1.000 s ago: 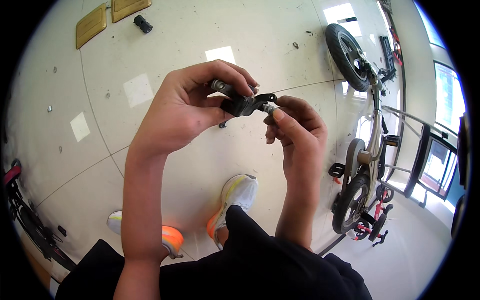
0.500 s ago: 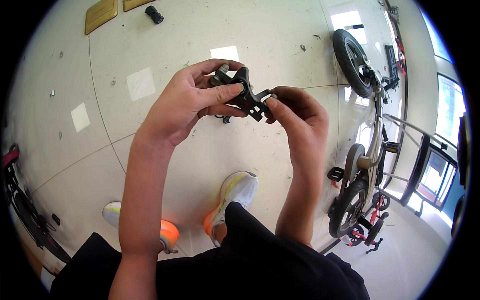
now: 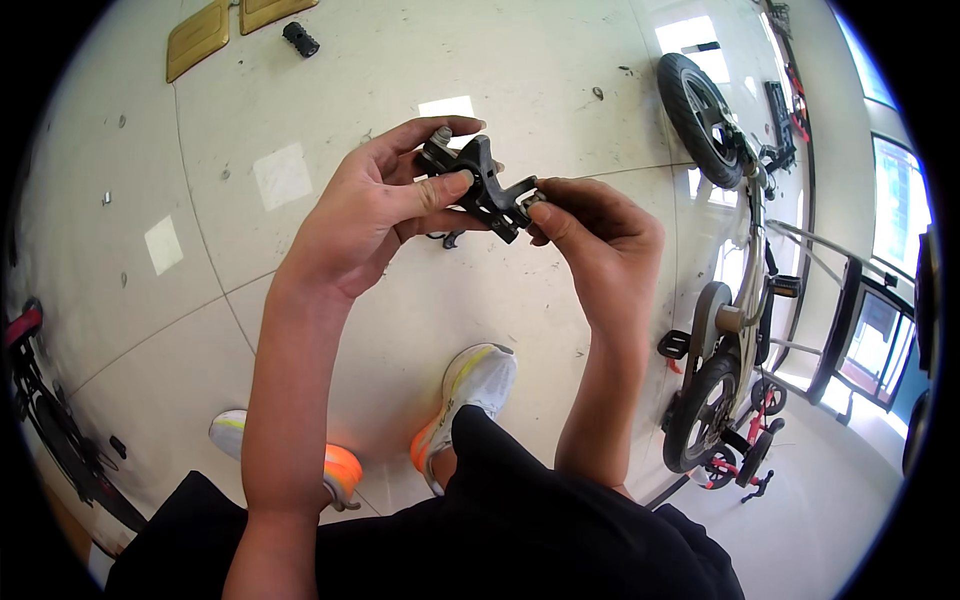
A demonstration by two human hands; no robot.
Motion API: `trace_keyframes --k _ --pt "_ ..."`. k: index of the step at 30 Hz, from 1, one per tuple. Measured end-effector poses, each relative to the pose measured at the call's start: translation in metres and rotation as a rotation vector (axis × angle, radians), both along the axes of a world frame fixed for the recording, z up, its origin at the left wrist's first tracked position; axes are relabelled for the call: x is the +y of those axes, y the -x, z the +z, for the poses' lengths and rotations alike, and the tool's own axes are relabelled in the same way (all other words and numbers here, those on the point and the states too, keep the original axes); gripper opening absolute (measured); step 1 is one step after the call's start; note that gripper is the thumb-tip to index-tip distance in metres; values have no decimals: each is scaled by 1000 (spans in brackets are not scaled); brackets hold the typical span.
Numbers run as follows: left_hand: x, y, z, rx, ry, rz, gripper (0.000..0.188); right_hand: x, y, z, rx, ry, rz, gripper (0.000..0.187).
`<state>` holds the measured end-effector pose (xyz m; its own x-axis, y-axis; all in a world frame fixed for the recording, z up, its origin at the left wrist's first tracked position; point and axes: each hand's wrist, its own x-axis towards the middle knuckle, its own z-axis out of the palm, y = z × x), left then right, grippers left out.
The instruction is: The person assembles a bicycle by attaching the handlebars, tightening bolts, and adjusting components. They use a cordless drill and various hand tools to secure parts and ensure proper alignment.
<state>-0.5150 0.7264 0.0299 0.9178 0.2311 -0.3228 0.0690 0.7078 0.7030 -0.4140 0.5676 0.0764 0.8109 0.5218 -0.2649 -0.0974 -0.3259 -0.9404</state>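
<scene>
Held up above the floor is a small black bike part with silver bolts, which looks like a brake caliper [image 3: 480, 168]. My left hand [image 3: 372, 190] grips its left side, thumb across the front and fingers behind. A silver bolt head [image 3: 441, 135] stands out at its upper left end. At the right end, my right hand [image 3: 605, 235] pinches a small silver bolt [image 3: 531, 200] against the part between thumb and fingers. The fingertips hide much of that bolt. Below the part, a small dark piece [image 3: 450, 239] lies on the floor, partly covered by my left hand.
On the right, a small-wheeled bicycle [image 3: 740, 270] rests near the wall, with a red balance bike [image 3: 745, 465] beyond its rear wheel. Another bike [image 3: 70, 450] shows at far left. A black cylindrical piece [image 3: 300, 40] and gold panels [image 3: 198, 42] lie on the tiled floor [image 3: 330, 90].
The black caliper has tilted and shifted slightly left in my hands. My left thumb has slid a little left along it. My right hand still pinches at the right end.
</scene>
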Motion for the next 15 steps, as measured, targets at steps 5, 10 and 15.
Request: trace_keyframes --k 5,10,15 --pt "-1 0 -7 -17 79 10 47 -2 0 -6 -169 -68 56 15" --pt "-2 0 -7 1 73 25 47 -3 0 -7 -176 -75 65 13" --pt "-4 -2 4 124 -116 50 43 0 1 -6 -133 211 41 10"
